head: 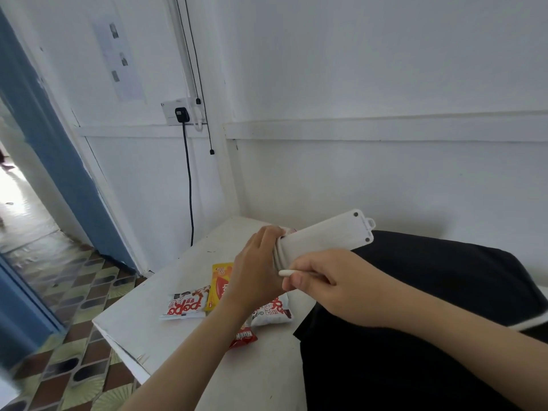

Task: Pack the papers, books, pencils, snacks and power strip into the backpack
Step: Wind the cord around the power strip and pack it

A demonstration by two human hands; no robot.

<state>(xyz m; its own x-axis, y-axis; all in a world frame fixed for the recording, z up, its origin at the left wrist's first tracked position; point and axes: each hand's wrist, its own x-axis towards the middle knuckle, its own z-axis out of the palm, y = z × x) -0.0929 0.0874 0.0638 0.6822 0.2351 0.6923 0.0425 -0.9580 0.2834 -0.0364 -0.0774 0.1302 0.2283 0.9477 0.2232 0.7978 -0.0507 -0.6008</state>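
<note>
Black fabric of a backpack (415,292) fills the lower right, lying on a white table (142,330). Its opening is not visible, so what is inside cannot be told.

Just above the backpack's left edge, 2 bare hands hold a white power strip (326,235) in the air. The strip slants up toward the backpack's top, its plain back facing the camera. The left hand (258,262) curls round the strip's lower end, left of the backpack, where white cord is wound about the strip. The right hand (335,289), in front of the backpack, has its fingers folded and pinches a loop of the white cord (286,273) between thumb and fingers, just below that wound end.

Left of the backpack, 4 snack packets lie on the table beneath the left forearm: a white and red packet (185,305) farthest from the backpack, a yellow packet (218,284), a second white packet (274,312) near the backpack's edge, and a red packet (243,339).
</note>
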